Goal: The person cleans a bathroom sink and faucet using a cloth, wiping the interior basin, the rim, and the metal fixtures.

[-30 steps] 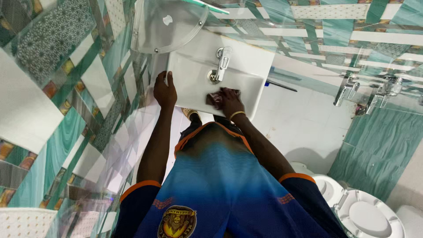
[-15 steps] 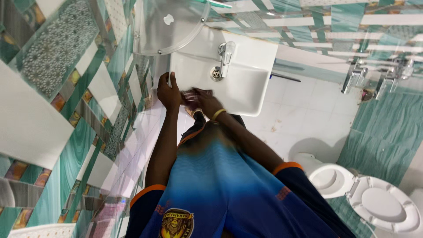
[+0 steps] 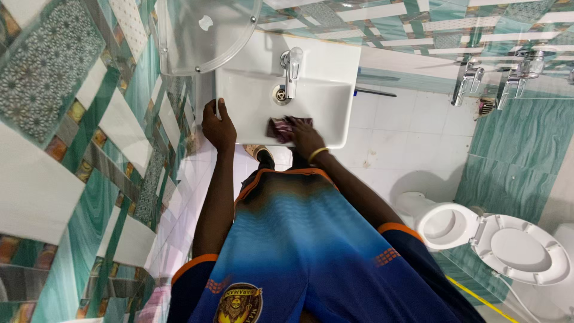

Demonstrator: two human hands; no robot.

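The person stands over a white rectangular ceramic washbasin [image 3: 317,116] fixed to a wall of green, white and patterned tiles [image 3: 72,119]. The right hand [image 3: 306,139] presses a dark reddish crumpled cloth [image 3: 281,127] against the inside of the basin, near its front wall; the fingers are bunched down on the cloth, clamped on it, and a thin yellow bangle [image 3: 317,155] circles that wrist. The cloth lies just below the round metal drain [image 3: 281,94] and the chrome lever tap [image 3: 292,64] that rises behind it. The left hand [image 3: 218,127] rests on the basin's left front corner, fingers spread flat and apart over the rim, holding nothing. A curved clear glass shelf [image 3: 206,36] hangs on the wall just above the basin's left side. Off to the right, well apart from the basin, a white toilet bowl with its lid raised [image 3: 478,236] stands on the white tiled floor [image 3: 412,131], and chrome wall taps [image 3: 472,78] stick out of the far wall.
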